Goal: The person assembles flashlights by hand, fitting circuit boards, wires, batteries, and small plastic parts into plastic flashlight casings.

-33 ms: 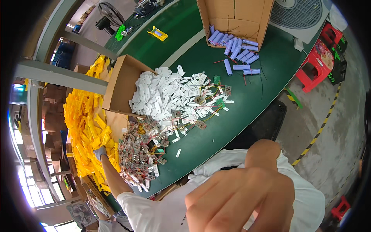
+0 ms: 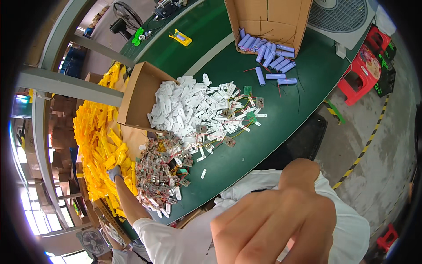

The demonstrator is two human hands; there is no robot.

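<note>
My left hand (image 2: 114, 172), in a grey glove or finger covers, reaches to the near right edge of a large heap of yellow plastic pieces (image 2: 99, 145). It touches the heap, but its fingers are too small and covered to read. My right hand (image 2: 274, 224) is raised very close to the camera, back of the hand up. Its fingers are curled, and whatever lies inside them is hidden. Beside my left forearm is a pile of small circuit boards with wires (image 2: 158, 176). White plastic parts (image 2: 180, 103) spill from an open cardboard box (image 2: 136, 94) onto the green table (image 2: 246, 163).
Purple cylindrical battery cells (image 2: 268, 55) spill from a second cardboard box (image 2: 288, 28) at the far side. A box fan (image 2: 338, 17) stands right of it. A yellow holder (image 2: 181, 38) lies farther back. Red stools (image 2: 360, 75) stand on the floor at right. A grey metal post (image 2: 70, 86) crosses the left side.
</note>
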